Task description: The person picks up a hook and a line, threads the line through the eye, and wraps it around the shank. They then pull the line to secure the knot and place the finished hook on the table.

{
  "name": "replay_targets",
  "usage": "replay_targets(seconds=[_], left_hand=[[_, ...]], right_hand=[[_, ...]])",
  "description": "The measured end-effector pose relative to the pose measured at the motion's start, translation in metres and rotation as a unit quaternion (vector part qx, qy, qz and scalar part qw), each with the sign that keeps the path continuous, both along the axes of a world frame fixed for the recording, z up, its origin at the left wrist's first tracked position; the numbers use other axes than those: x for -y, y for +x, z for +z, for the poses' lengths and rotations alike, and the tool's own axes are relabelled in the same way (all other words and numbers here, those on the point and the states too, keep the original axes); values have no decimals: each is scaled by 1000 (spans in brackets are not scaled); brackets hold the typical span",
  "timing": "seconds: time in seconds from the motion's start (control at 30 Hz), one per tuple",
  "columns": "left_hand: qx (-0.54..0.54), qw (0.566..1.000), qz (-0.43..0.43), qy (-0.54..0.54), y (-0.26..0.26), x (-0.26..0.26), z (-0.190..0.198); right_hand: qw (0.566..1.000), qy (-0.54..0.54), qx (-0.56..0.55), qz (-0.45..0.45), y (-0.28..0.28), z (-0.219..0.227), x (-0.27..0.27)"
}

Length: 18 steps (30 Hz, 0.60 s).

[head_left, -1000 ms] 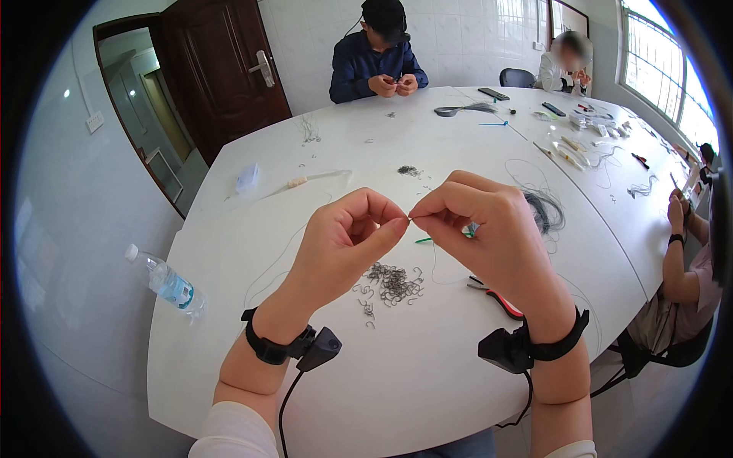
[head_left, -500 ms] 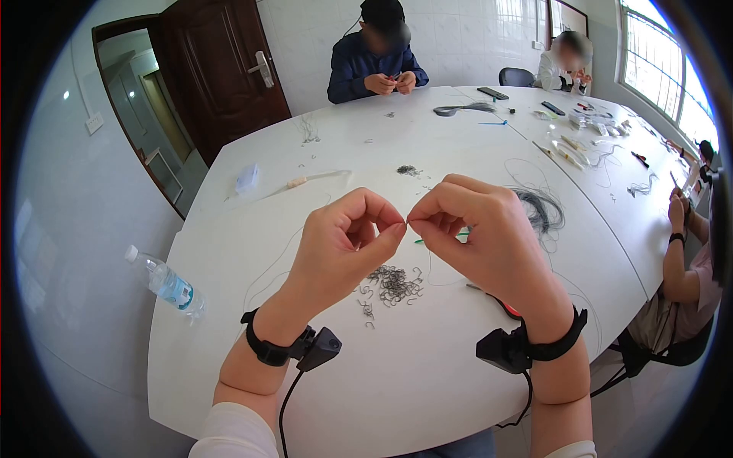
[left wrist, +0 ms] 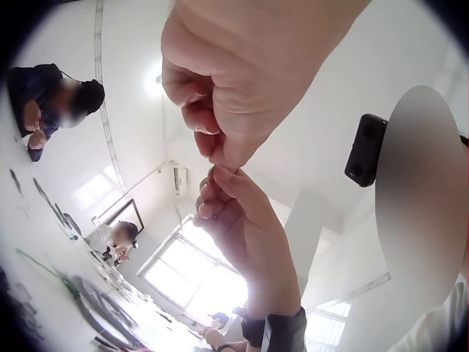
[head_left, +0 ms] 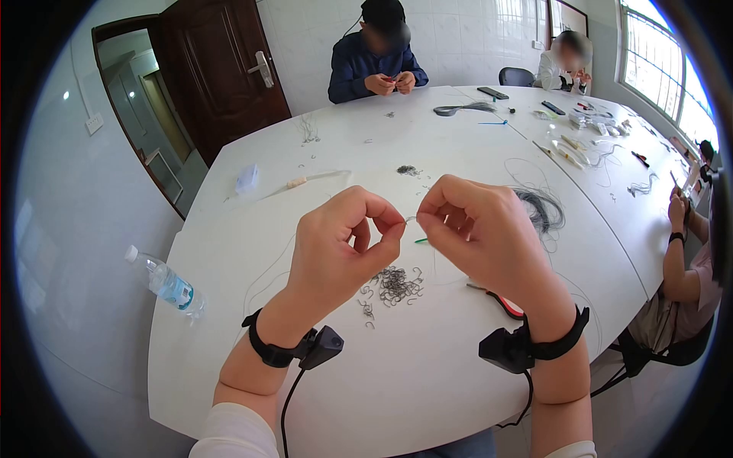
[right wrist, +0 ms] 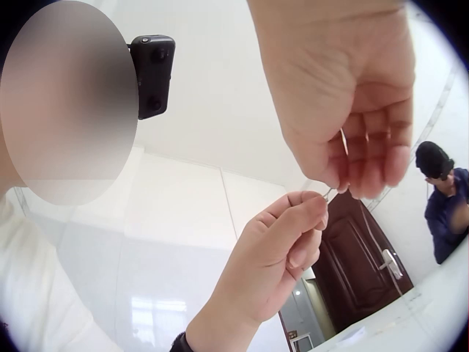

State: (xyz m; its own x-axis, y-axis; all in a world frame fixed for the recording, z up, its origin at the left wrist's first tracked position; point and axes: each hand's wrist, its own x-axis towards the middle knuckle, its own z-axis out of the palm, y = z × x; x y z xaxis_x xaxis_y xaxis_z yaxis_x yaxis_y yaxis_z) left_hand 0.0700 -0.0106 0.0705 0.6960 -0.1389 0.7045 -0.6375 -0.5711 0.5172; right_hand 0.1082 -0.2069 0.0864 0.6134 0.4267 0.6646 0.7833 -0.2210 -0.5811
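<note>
Your left hand (head_left: pixel 336 248) and right hand (head_left: pixel 477 233) meet above the desk (head_left: pixel 427 366), a small hook (head_left: pixel 411 220) between them. Under them lies the hook pile (head_left: pixel 393 284), pliers (head_left: pixel 500 299) to its right. A bottle (head_left: pixel 164 281) lies at the desk's left edge; a wire coil (head_left: pixel 544 210) lies behind your right hand.

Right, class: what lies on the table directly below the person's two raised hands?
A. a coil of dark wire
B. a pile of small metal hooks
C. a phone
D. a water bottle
B: the pile of small metal hooks sits on the table beneath the left hand and right hand.
</note>
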Motion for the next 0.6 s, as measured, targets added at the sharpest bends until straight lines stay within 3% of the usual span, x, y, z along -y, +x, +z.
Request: replay_targets(seconds=[0.07,0.4,0.6], left_hand=[[5,1000,3,5,0,0,0],[31,999,13,37,-1,1,0],[40,998,11,40,0,1,1]], right_hand=[[997,-31,-69,-32,-2,5,2],[998,-46,-48,5,-2,4,1],[992,15,-122,-12,0,7,2]])
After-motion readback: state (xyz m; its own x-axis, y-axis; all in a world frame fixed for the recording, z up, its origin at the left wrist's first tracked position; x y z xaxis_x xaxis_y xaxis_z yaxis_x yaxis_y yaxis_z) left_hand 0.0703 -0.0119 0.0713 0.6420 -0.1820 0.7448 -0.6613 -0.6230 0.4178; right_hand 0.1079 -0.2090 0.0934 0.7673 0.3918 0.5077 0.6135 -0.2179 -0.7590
